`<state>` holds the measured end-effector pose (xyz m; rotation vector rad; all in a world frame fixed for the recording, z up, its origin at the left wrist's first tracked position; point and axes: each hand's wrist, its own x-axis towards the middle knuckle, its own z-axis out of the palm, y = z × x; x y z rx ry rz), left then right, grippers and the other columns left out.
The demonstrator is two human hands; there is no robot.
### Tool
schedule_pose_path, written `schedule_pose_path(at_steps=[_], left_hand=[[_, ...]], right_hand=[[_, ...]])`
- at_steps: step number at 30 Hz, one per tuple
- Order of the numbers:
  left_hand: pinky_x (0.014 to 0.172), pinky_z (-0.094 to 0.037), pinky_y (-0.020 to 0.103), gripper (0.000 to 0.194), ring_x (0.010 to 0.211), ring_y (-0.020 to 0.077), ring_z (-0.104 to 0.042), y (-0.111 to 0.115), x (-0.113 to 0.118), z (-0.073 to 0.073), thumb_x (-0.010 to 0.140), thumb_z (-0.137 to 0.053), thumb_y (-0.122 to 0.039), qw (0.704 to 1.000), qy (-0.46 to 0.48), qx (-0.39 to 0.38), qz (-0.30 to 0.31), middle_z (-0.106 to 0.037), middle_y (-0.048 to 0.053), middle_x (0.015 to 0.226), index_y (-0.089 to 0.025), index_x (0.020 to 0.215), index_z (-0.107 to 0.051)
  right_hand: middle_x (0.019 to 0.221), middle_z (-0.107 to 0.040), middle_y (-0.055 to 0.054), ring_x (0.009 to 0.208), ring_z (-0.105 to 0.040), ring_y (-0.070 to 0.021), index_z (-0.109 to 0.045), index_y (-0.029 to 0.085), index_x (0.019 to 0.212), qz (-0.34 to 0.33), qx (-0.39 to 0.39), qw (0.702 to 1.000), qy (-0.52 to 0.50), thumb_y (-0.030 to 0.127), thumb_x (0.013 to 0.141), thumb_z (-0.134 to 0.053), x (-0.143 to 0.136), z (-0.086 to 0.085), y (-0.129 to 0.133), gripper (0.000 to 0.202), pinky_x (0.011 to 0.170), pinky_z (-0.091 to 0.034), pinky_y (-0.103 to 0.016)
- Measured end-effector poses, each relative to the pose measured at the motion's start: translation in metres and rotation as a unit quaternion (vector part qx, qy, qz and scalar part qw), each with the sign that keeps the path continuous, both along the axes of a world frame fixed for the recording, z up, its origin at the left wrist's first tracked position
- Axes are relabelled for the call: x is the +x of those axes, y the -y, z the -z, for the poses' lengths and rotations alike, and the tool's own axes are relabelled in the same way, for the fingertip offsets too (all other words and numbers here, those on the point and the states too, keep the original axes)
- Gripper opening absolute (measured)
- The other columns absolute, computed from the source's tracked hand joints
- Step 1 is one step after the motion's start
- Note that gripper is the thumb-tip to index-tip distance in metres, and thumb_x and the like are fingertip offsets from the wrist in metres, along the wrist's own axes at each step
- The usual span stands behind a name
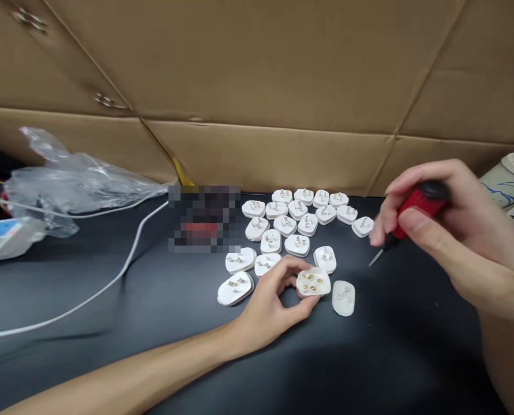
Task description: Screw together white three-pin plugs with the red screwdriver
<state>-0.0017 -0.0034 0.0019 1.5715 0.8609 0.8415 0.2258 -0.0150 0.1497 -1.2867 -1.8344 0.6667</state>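
One white plug (pixel 313 282), pinched in the left fingers (pixel 305 287); one red screwdriver (pixel 416 212), gripped in the right fingers (pixel 393 222); loose cover (pixel 344 298) just beside the left fingers.

Bare left hand (pixel 274 305), bare right hand (pixel 460 230), slender left forearm (pixel 174 363)

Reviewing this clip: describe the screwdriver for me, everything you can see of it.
The screwdriver has a thick red handle, plastic by its look, with a black butt and a black collar, and a thin, bright, metal-looking shaft. It is gripped in the right hand, whose thumb and fingers hide part of the handle. It slants, butt up to the right, tip down to the left, seemingly above the table. The tip's shape is too small to tell.
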Motion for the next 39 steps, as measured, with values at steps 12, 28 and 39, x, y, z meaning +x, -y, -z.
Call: schedule_pose_path(at_steps=[12, 28, 39], left_hand=[[0.089, -0.056, 0.036, 0.029, 0.099, 0.0207, -0.066, -0.001, -0.001, 0.005, 0.082, -0.07, -0.018, 0.999, 0.04, -0.012, -0.028, -0.065, 0.005, 0.108, -0.021, 0.107, -0.054], [0.082, -0.056, 0.034, 0.03, 0.099, 0.0219, -0.065, -0.002, -0.003, 0.009, 0.084, -0.071, -0.022, 0.998, 0.042, -0.032, -0.019, -0.066, 0.005, 0.112, -0.022, 0.109, -0.056], [0.082, -0.055, 0.035, 0.03, 0.096, 0.0212, -0.065, -0.003, -0.003, 0.009, 0.084, -0.072, -0.023, 0.998, 0.047, -0.051, -0.011, -0.065, 0.006, 0.111, -0.022, 0.11, -0.056]], right_hand=[[0.105, -0.061, -0.005, 0.07, -0.064, -0.0226, -0.062, 0.024, 0.104, -0.183, -0.169, 0.836, 0.489, 0.012, 0.076, -0.071, -0.012, 0.053, 0.008, 0.032, 0.063, -0.045, -0.034], [0.11, -0.062, -0.004, 0.066, -0.063, -0.0189, -0.061, 0.021, 0.089, -0.243, -0.119, 0.836, 0.478, 0.022, 0.085, -0.065, -0.006, 0.078, 0.007, 0.006, 0.062, -0.043, -0.033], [0.115, -0.062, -0.004, 0.068, -0.063, -0.019, -0.062, 0.021, 0.091, -0.242, -0.122, 0.846, 0.46, 0.04, 0.084, -0.07, -0.004, 0.085, 0.009, 0.022, 0.064, -0.047, -0.034]])
